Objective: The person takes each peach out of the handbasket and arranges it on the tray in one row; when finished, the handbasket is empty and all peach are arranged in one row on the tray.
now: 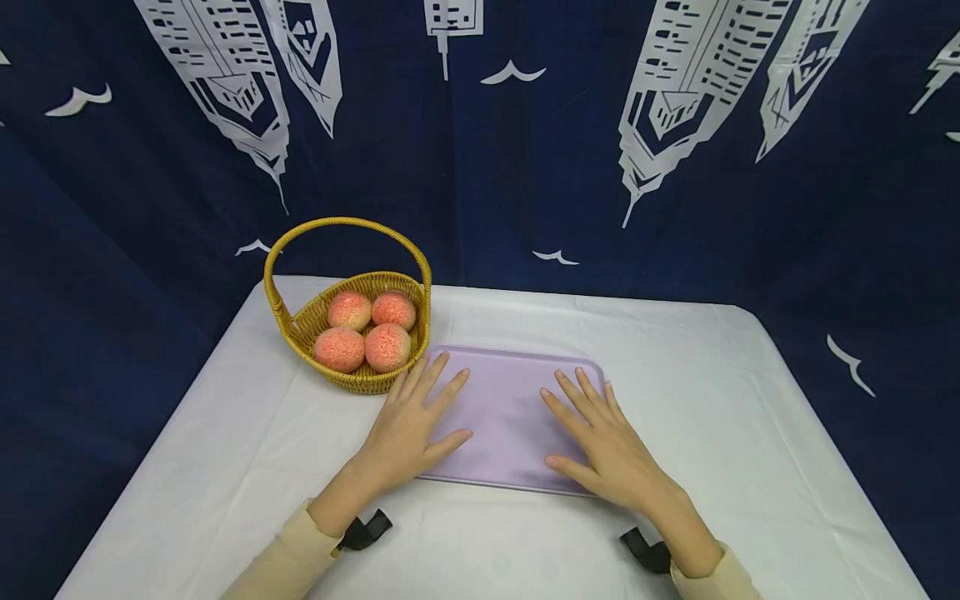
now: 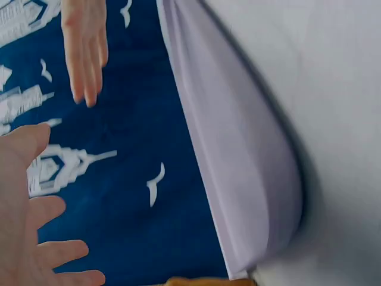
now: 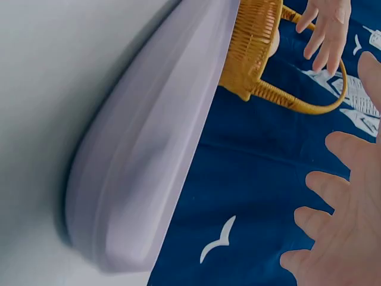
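A lilac tray (image 1: 502,417) lies flat on the white table. Over its left edge is the left hand (image 1: 405,429), palm down with fingers spread, its fingertips close to the basket's rim. The right hand (image 1: 611,450) is over the tray's right side, fingers also spread. Neither hand holds anything. In the left wrist view the left hand (image 2: 30,220) appears beside the tray (image 2: 232,137), fingers apart. The right wrist view shows the right hand (image 3: 345,196) with its fingers apart, away from the tray (image 3: 149,143).
A yellow woven basket (image 1: 365,382) with a tall arched handle stands at the tray's back left corner. Several pinkish peaches, one at its front right (image 1: 387,347), lie in it. A dark blue cloth (image 1: 510,183) with white building prints hangs behind the white table (image 1: 690,375).
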A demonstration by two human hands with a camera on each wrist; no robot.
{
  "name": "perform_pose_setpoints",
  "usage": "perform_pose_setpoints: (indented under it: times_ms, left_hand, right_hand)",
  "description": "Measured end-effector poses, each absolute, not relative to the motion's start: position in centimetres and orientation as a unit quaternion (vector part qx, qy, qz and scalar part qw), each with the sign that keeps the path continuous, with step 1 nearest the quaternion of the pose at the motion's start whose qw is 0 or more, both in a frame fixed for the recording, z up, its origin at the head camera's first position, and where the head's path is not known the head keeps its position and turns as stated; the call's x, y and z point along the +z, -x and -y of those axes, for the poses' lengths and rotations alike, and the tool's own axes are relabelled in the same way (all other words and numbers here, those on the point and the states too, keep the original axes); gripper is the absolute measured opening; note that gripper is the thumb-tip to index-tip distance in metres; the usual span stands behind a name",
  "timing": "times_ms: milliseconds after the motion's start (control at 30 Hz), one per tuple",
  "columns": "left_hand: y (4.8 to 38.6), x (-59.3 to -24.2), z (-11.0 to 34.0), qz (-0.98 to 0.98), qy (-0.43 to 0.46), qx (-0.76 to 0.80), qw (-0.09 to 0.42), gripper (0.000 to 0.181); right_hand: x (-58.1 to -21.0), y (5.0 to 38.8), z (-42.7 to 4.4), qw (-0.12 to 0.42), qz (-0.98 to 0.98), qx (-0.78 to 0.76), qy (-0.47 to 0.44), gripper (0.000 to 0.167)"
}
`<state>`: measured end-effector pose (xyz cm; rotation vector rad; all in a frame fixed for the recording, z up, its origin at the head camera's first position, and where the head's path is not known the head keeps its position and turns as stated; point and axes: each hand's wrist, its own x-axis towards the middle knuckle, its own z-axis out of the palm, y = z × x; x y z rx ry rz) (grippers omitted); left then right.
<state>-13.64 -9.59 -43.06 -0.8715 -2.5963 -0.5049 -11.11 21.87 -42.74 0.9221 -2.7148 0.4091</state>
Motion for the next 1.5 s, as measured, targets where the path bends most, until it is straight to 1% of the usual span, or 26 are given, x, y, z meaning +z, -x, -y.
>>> perform_pose_setpoints:
  times_ms: [100,200,400,500,600,767,967,1167,1500]
  left_hand:
    - [14.5,-42.6,10.5,0.907,0.288,-0.224,0.21,0.07]
    - [15.4,-42.2,11.5,0.897,0.248,-0.28,0.233,0.068]
    - [17.8,-41.5,13.9,0.877,0.156,-0.381,0.249,0.07]
    - [18.9,-41.4,15.1,0.873,0.12,-0.408,0.24,0.073]
    - [19.9,-41.5,16.0,0.874,0.091,-0.425,0.216,0.073]
    - [21.2,-42.2,17.0,0.879,0.065,-0.433,0.187,0.068]
    - [22.0,-43.1,17.5,0.898,0.074,-0.392,0.187,0.064]
    - [22.4,-43.6,17.6,0.92,0.086,-0.332,0.192,0.067]
    - [22.5,-43.6,17.4,0.947,0.084,-0.273,0.147,0.076]
  right_hand:
    - [-42.5,11.1,-22.6,0.115,0.93,0.165,-0.308,0.081]
    - [-42.3,11.1,-23.4,0.1,0.928,0.202,-0.296,0.082]
    - [-42.6,11.0,-25.2,0.075,0.919,0.282,-0.266,0.079]
    - [-43.1,10.9,-26.1,0.068,0.911,0.318,-0.252,0.076]
    - [-43.7,10.9,-26.9,0.063,0.903,0.353,-0.236,0.073]
    - [-44.7,11.0,-28.0,0.057,0.896,0.388,-0.209,0.068]
    - [-45.7,11.3,-28.8,0.054,0.881,0.43,-0.189,0.062]
    - [-46.8,11.6,-29.3,0.038,0.875,0.454,-0.165,0.055]
    - [-48.7,11.8,-29.5,0.034,0.902,0.415,-0.11,0.051]
